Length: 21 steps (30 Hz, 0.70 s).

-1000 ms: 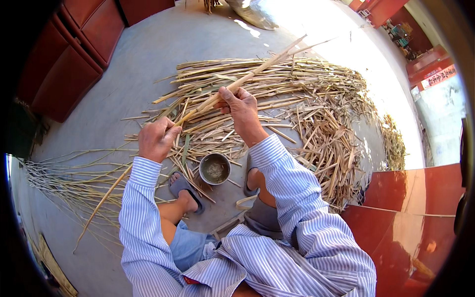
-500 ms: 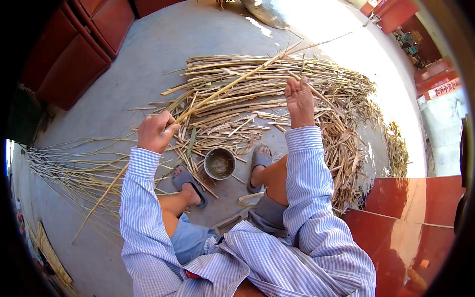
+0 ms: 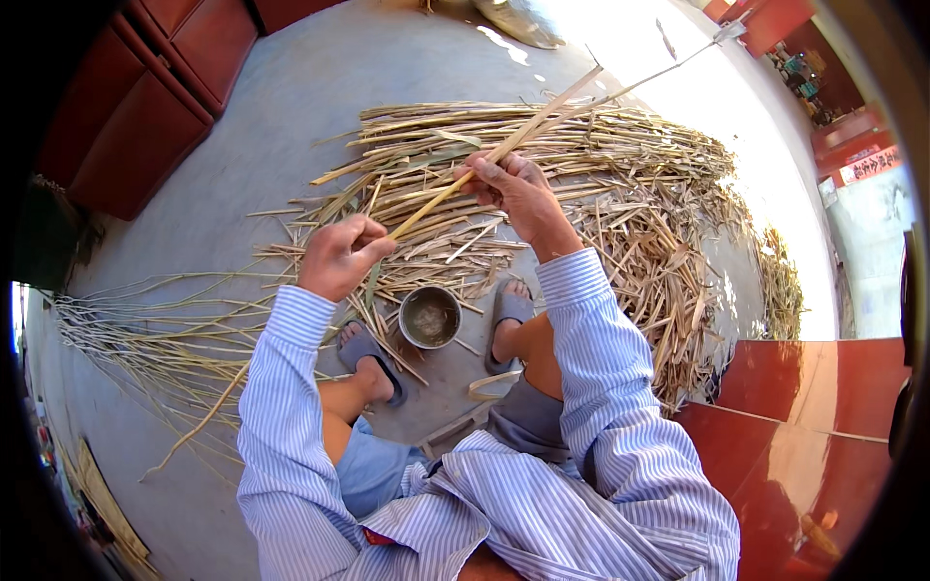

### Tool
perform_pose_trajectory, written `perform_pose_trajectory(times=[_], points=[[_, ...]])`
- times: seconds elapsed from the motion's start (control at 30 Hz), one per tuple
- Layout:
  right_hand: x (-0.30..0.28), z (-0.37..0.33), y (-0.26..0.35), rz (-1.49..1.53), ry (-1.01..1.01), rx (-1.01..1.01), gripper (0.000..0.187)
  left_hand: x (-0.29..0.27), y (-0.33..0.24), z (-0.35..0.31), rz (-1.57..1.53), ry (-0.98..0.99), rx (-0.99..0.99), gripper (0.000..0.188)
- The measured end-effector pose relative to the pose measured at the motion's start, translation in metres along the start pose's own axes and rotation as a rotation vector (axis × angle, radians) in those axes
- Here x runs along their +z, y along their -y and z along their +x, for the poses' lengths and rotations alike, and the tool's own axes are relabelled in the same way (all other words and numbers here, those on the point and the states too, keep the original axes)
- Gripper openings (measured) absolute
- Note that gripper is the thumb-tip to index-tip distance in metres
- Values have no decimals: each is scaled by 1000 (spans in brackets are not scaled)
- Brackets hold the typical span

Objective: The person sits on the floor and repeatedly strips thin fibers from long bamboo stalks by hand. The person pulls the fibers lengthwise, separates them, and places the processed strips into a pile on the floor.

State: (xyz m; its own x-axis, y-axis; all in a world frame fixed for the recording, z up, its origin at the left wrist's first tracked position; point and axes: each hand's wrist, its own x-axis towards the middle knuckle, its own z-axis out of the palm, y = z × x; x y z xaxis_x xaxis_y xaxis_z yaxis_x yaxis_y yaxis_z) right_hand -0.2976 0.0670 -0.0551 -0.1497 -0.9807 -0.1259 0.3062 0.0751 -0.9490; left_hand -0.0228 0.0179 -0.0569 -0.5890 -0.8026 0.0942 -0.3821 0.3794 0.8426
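A long yellowish reed stalk [image 3: 426, 212] slants from the lower left up to the far right, with a pale feathery tip. My left hand [image 3: 339, 257] is closed around its lower part. Farther up, my right hand [image 3: 513, 189] pinches the same stalk between thumb and fingers, where a dry, papery leaf sheath [image 3: 557, 104] stands off it. Beneath and beyond both hands lies a heap of stalks [image 3: 436, 136]. A small dark sliver [image 3: 666, 39] appears in the air near the stalk's tip.
A metal bowl [image 3: 430, 318] stands on the floor between my sandalled feet. Loose dry husks [image 3: 668, 281] are piled at right, and thin unstripped stalks [image 3: 155, 324] fan out at left. Red cabinets [image 3: 136, 116] stand far left; glossy red panels [image 3: 823, 387] are near right.
My right hand has come left and nearer, from beside the stalk to a pinch on it. My left hand has moved slightly right and nearer with the stalk. The dark sliver is newly visible.
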Motion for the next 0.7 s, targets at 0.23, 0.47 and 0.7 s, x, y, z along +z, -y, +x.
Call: perform_pose_trajectory(times=[0.23, 0.47, 0.7], points=[[9, -1, -3, -40, -177, -7, 28, 21, -18, 18, 231, -112, 59, 18], [12, -2, -8, -400, -274, -169, 33, 20, -13, 21, 145, -73, 67, 18], [54, -24, -22, -1069, -57, -959, 24, 17, -12, 25, 137, -165, 73, 18]])
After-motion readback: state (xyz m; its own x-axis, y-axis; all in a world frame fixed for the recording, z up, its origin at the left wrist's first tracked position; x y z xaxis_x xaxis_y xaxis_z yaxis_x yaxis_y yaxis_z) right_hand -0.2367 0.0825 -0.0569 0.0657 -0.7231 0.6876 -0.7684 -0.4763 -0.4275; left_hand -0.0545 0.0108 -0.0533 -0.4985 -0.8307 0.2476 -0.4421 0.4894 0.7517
